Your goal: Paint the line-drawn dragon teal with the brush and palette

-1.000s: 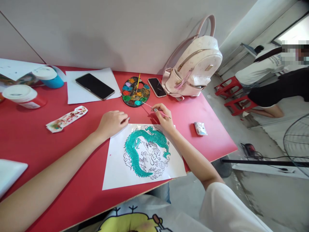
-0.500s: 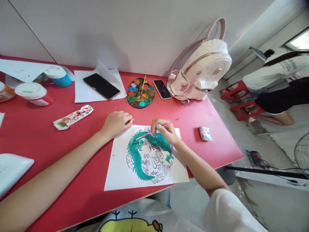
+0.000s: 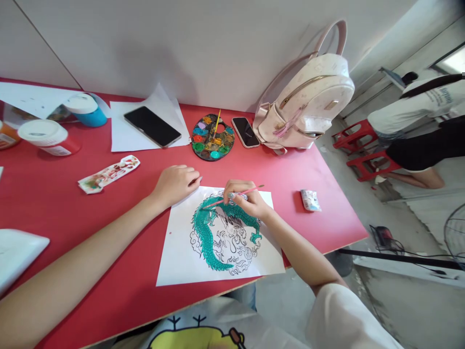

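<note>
A white sheet with a dragon drawing, partly painted green, lies on the red table. My right hand is closed on a thin pink paintbrush, whose tip touches the top of the dragon. My left hand rests curled on the sheet's upper left corner, fingers closed, pressing the paper. A round paint palette with another brush lying in it sits behind the sheet.
Two phones, a pink backpack, paint pots, a smeared paper strip and a small packet are on the table. A person sits on red stools at right.
My right hand carried the brush from near the palette back onto the drawing, and the tip now rests on the dragon's top. My left hand stayed on the paper's corner.
</note>
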### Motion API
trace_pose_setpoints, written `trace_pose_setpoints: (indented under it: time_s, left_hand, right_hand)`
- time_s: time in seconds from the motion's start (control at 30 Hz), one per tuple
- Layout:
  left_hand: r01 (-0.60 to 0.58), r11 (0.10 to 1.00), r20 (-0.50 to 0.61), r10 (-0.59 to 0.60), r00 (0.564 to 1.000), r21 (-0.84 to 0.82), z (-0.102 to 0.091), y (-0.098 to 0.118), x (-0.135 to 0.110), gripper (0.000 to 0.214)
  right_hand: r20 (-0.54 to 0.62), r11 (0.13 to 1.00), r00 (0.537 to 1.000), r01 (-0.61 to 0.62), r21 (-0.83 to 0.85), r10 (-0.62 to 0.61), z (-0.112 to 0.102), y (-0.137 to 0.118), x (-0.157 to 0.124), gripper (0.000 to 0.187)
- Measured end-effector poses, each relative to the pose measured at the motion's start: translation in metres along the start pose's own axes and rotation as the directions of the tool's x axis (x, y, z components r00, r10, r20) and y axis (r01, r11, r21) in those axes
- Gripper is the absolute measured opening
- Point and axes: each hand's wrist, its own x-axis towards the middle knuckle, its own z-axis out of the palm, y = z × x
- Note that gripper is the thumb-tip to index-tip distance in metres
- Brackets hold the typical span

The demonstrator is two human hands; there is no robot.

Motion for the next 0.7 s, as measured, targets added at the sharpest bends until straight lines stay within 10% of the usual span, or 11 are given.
trace_pose_setpoints:
  time_s: [0.7]
  left_hand:
    - [0.006,1.000,0.001,-0.006,1.000,-0.002,-0.0014,0.0015,0.0007,0.034]
  right_hand:
    - [0.014,0.999,1.000,-0.002,-0.033,0.003,0.0042,-0.0027,-0.0009,0.042]
